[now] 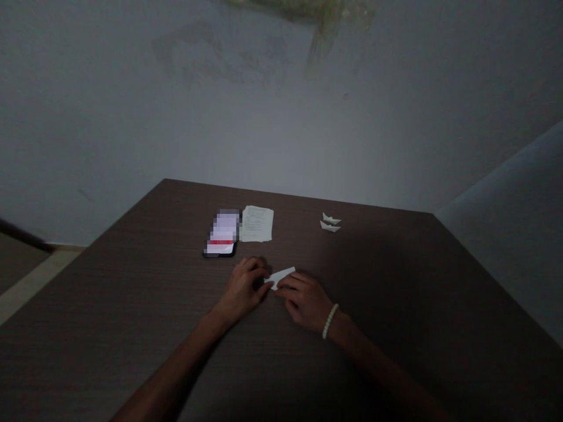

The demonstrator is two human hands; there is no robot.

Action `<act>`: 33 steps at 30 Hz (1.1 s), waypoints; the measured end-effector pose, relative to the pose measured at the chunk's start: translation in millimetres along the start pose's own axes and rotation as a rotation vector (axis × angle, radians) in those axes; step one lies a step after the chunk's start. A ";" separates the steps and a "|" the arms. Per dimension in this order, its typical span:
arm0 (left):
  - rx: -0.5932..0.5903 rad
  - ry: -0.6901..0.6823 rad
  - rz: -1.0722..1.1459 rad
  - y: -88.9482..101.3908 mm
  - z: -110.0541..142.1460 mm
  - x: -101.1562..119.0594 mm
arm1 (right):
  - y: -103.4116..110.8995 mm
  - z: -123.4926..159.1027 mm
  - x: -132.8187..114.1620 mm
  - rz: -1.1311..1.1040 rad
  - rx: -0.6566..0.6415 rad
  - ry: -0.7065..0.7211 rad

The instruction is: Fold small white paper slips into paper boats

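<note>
Paper folded into a narrow white wedge [281,277] sits between the two hands, near the middle of the dark wood-grain table [132,305]. The left hand [241,287] curls narrowly over the wedge's left end, and the right hand [303,302], a beaded bracelet [329,320] at its wrist, closes in just as narrowly from the other side. Together they seem to pinch the paper, though the exact contact is partly hidden behind the knuckles. Both forearms lie low and angle inward, a pose that probably steadies the piece, since something this small would shift easily under a looser hold. Further off, two small folded paper boats [329,223] sit one against the other (white on dark, easy to pick out even in this dim light). Farther left, a phone [221,233] with a lit, blurred screen lies right beside a printed sheet [257,223]. Both appear set back toward the far edge, likely to keep them out of the way of the hands. Behind the table rises a stained grey wall [281,117].
</note>
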State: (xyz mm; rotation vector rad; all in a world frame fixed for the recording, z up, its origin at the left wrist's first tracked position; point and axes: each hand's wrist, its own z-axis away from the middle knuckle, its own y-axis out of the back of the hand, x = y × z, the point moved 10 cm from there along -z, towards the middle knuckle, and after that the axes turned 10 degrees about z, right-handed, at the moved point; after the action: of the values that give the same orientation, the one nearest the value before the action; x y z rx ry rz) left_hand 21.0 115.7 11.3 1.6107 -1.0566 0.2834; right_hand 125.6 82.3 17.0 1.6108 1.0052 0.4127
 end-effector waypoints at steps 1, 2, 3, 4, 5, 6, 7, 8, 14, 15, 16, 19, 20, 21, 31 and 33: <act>0.003 0.000 0.002 0.4 0.1 -0.1 | 0.1 0.6 -0.5 -0.023 0.008 -0.013; 0.005 -0.002 0.006 0.7 0.1 -0.2 | 0.6 1.4 -0.8 -0.048 0.019 -0.022; 0.007 -0.004 0.011 0.9 0.2 -0.2 | 1.5 2.2 -0.7 -0.074 0.030 -0.028; 0.009 -0.007 0.015 0.9 0.2 -0.5 | 3.2 3.2 0.4 -0.098 0.045 -0.033; 0.009 -0.008 0.018 0.8 0.2 -1.0 | 6.4 4.3 3.6 -0.115 0.070 -0.047; 0.007 -0.006 0.020 0.4 0.1 -2.1 | 10.3 5.7 8.3 -0.128 0.096 -0.064; 0.007 -0.005 0.024 0.1 -0.1 -3.2 | 15.9 7.5 15.4 -0.126 0.135 -0.097; 0.005 -0.002 0.028 -0.3 -0.3 -4.4 | 22.7 9.9 24.7 -0.116 0.183 -0.148; -0.010 -0.012 0.031 -0.8 -1.6 -5.7 | 34.3 11.9 35.8 -0.006 0.204 -0.172; -0.010 -0.019 0.031 -0.4 -1.6 -4.6 | 30.6 9.9 29.2 0.012 0.177 -0.134; -0.010 -0.027 0.031 -0.2 -1.6 -3.6 | 26.3 7.9 22.4 0.027 0.152 -0.100; 0.001 -0.046 0.026 0.8 -1.2 -1.6 | 11.9 2.2 1.1 0.076 0.073 0.012; 0.003 -0.049 0.025 0.8 -1.1 -1.5 | 8.5 0.9 -2.6 0.090 0.055 0.026; 0.004 -0.049 0.025 0.6 -1.0 -1.8 | 6.0 -0.2 -4.7 0.101 0.039 0.032; -0.051 -0.046 0.053 -0.9 -1.7 -2.0 | 0.0 -6.9 -8.3 0.186 -0.142 0.000; -0.050 -0.051 0.057 0.5 -1.7 -1.1 | -0.6 -9.0 -9.2 0.190 -0.165 -0.009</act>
State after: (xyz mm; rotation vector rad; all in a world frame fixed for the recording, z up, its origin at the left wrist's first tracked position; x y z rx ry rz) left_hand 20.6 117.7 11.5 1.5517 -1.1411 0.2532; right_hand 113.6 80.7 21.4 1.5614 0.7924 0.6016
